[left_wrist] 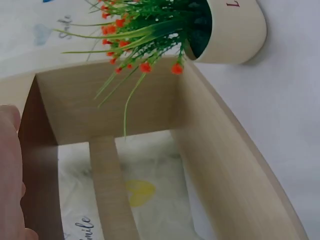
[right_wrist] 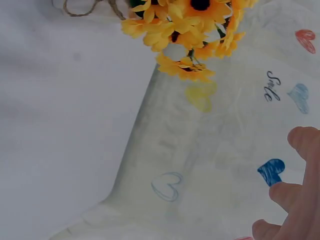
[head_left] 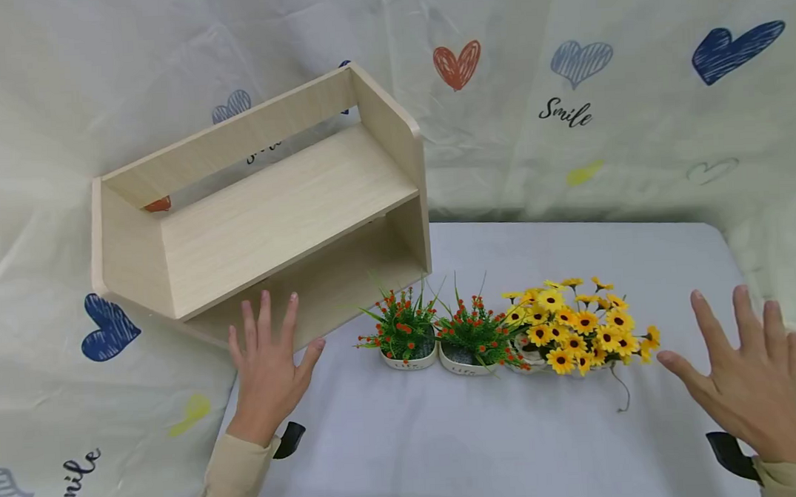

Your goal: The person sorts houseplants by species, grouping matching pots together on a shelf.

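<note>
Spread hands (head_left: pixel 269 361) flank flowerpots (head_left: pixel 409 355) beside wooden shelf (head_left: pixel 269 209).

— What's up top?
— Yellow flowers (right_wrist: pixel 187 22), twine (right_wrist: pixel 90 7) beside them, over a white table (right_wrist: pixel 60 125).
— And lower right?
— Fingertips (right_wrist: pixel 292 200) against the heart-printed sheet (right_wrist: pixel 225 150).

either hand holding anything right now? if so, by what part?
Nothing is held. The left hand hovers open, fingers spread, by the front edge of the wooden shelf; the right hand is open over the table, right of the sunflower pot.
</note>
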Motion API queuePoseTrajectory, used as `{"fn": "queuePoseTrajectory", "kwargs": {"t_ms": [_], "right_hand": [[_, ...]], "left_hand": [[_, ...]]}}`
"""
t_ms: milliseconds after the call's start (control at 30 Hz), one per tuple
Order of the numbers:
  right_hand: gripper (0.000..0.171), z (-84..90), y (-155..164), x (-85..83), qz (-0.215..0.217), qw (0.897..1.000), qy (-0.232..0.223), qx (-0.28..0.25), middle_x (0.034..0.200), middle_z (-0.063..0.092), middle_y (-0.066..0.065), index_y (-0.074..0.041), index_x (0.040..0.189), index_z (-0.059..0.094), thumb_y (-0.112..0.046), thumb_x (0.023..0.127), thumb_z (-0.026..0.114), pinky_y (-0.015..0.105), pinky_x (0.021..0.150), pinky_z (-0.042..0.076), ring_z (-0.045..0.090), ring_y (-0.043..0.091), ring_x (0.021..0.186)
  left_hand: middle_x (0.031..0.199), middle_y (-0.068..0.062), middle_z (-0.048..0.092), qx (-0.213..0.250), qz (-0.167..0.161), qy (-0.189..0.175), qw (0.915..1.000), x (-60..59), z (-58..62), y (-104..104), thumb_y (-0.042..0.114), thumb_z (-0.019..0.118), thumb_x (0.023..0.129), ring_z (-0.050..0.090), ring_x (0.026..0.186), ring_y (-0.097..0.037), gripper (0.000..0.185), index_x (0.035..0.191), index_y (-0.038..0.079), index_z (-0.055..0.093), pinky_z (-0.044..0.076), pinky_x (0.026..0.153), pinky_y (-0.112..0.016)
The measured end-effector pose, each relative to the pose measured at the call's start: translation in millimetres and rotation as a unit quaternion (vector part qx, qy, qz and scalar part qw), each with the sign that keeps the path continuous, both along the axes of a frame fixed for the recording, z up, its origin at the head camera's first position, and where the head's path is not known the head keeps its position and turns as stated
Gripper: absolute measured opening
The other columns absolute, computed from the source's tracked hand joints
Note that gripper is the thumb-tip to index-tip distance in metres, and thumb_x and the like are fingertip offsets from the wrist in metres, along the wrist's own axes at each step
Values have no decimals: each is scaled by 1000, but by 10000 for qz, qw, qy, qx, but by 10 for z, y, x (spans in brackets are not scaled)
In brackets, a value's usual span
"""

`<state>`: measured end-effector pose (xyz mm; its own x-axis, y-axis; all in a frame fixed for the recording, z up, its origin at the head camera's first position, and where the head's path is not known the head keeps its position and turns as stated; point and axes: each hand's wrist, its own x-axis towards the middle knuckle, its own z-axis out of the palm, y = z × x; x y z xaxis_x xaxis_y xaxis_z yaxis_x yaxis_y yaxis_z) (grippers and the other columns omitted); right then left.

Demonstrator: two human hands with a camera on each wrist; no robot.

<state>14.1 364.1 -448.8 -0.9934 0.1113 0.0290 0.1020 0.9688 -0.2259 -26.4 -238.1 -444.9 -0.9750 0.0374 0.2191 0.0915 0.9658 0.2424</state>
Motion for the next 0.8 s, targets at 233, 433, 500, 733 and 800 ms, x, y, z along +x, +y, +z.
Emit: {"fn": "queuePoseTrajectory", "kwargs": {"t_ms": [233,433,500,733,800], "right_hand": [[104,80,-37,-99,63,10000,71,3,170,-19,26,-21,167,1,-80,93,42,78,119,-11,-20,56,156],[104,97,-67,-172,93,9999,16,34,170,-21,25,-22,167,-2,-82,92,39,78,120,-12,-22,55,156],[104,107,-77,-192,105,9999,56,27,170,-21,24,-22,167,-2,-82,93,39,78,120,-11,-21,55,156],[102,119,-125,-266,169,9992,356,-109,171,-15,26,-19,167,3,-83,93,33,78,121,-8,-15,56,157],[102,127,-144,-300,236,9982,540,-147,172,-11,27,-19,167,5,-84,93,28,78,121,-6,-12,57,158]], "left_hand": [[175,-16,12,-74,26,351,9994,112,81,-49,66,49,99,5,161,-49,79,165,34,22,7,117,-77],[175,-17,14,-122,-19,706,9974,103,156,-36,79,25,98,8,161,-50,82,165,32,24,7,116,-79],[174,-18,16,-120,-88,859,9962,93,181,-14,79,24,98,11,160,-51,82,165,31,26,8,115,-79],[167,-21,31,-75,-493,2004,9784,38,277,64,69,38,101,23,157,-49,74,159,23,39,19,110,-77],[165,-22,34,-27,-601,2356,9700,-17,329,79,66,45,100,28,154,-48,73,157,19,43,22,108,-74]]}}
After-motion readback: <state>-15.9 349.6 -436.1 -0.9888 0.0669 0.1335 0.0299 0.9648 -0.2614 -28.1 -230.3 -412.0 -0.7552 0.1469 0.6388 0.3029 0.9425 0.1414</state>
